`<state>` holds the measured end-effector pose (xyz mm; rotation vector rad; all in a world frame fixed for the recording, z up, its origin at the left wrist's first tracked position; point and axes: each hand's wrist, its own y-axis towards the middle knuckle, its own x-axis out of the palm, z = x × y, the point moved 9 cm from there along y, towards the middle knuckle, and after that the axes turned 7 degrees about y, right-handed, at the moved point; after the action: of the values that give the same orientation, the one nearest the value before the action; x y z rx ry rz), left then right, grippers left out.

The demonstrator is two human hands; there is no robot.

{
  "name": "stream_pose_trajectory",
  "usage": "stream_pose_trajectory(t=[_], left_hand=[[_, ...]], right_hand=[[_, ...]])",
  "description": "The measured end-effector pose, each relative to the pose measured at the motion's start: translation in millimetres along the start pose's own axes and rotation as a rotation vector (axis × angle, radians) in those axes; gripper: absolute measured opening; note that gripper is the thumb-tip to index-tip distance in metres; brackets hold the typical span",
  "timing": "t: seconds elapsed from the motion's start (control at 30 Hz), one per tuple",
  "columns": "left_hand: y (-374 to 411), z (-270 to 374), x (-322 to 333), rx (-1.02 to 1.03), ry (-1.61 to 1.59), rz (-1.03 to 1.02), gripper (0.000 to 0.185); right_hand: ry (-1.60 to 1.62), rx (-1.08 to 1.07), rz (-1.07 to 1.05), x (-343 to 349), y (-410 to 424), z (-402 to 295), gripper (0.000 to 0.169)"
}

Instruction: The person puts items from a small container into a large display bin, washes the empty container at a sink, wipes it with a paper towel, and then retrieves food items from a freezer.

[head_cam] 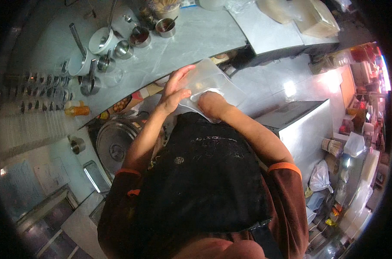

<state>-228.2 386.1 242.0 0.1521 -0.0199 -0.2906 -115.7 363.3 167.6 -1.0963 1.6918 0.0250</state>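
Note:
A translucent plastic container (231, 90) is held close in front of the black apron (202, 181). My left hand (175, 89) grips its left side, with the thumb towards the inside and the fingers along the wall. Bunched in my right hand (212, 105) is a white cloth or paper (196, 97), pressed against the container's near part. The right fingers are curled and their tips are hidden. Some yellowish spots show through the plastic.
A metal counter (196, 35) holds sauce pots (166, 27), white tubs (100, 40) and an orange-capped bottle (77, 110). Below it are a round metal lid (116, 150) and a box of eggs (121, 104). A steel cabinet (306, 126) stands at the right.

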Motion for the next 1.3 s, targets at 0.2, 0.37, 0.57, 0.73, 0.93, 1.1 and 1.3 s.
stream_pose_trajectory(t=[0.2,0.37,0.57,0.73,0.93,1.1,1.3], left_hand=[[1,-6,3,-0.063,-0.137,-0.009,0.091],[8,8,15,0.017,-0.146,-0.121,0.095],[21,20,13,0.009,0.081,-0.168,0.088],[19,21,17,-0.017,0.148,-0.192,0.084],[24,19,18,-0.142,0.265,-0.228,0.085],[34,17,26,-0.161,0.329,-0.237,0.084],[44,33,42,-0.114,0.385,-0.286,0.081]], right_hand=[[0.777,-0.31,0.476,-71,3,-16,0.02],[0.442,-0.121,0.464,-41,-3,10,0.023],[-0.029,-0.135,0.446,-22,-40,-2,0.015],[0.38,-0.272,0.315,-23,-75,-5,0.01],[-0.056,-0.026,0.339,-57,-143,37,0.025],[0.246,-0.302,0.406,-37,-139,14,0.027],[0.063,-0.113,0.528,-32,-72,48,0.018]])
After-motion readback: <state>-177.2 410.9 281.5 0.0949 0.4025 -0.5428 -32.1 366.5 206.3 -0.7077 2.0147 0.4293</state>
